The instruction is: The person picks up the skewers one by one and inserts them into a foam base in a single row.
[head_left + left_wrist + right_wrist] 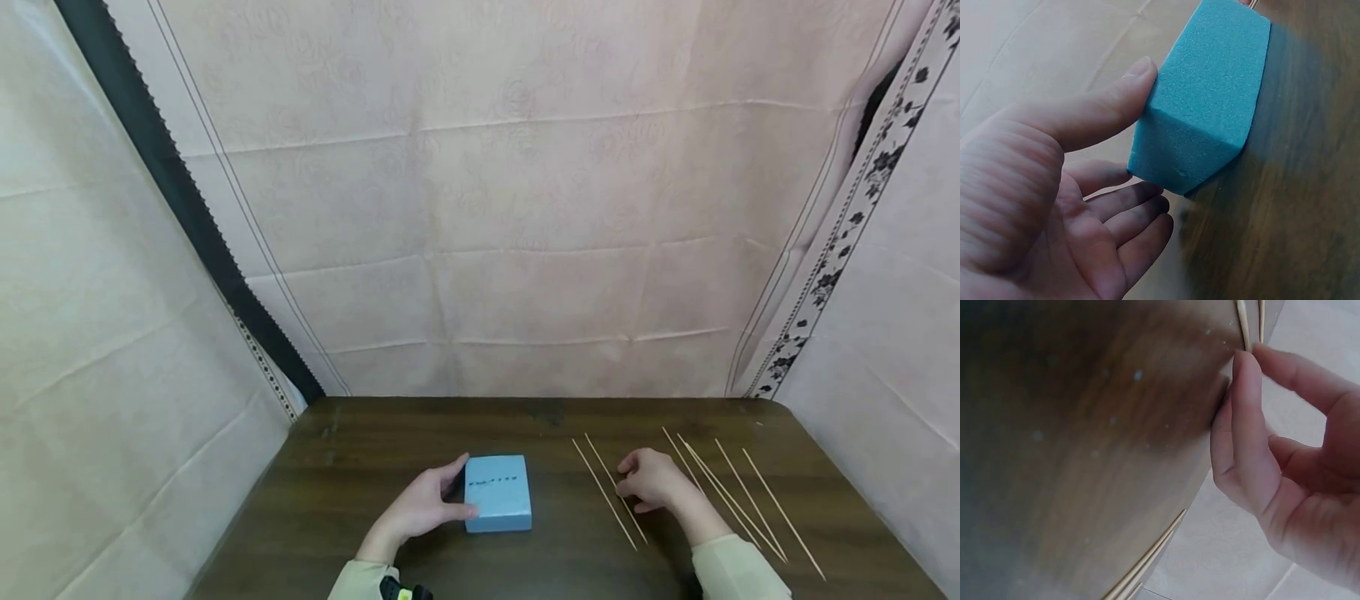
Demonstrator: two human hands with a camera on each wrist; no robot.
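A light blue block (498, 493) with dark lettering on top lies on the table. My left hand (423, 504) holds its left side, thumb at the near corner and index finger at the far one. In the left wrist view the blue block (1210, 75) looks grainy, like foam, and the other fingers extend loosely below it. To the right, my right hand (651, 479) pinches a thin wooden stick (600, 460) between thumb and index finger. Parallel to it, just left, lies another stick (604, 494). The right wrist view shows the pinching fingertips (1247, 365) at a stick's end.
Several more thin sticks (783, 514) lie slanted on the right part of the dark wooden table (360, 483), some touching or crossing. Pale cloth (525, 208) hangs behind the table and along both sides.
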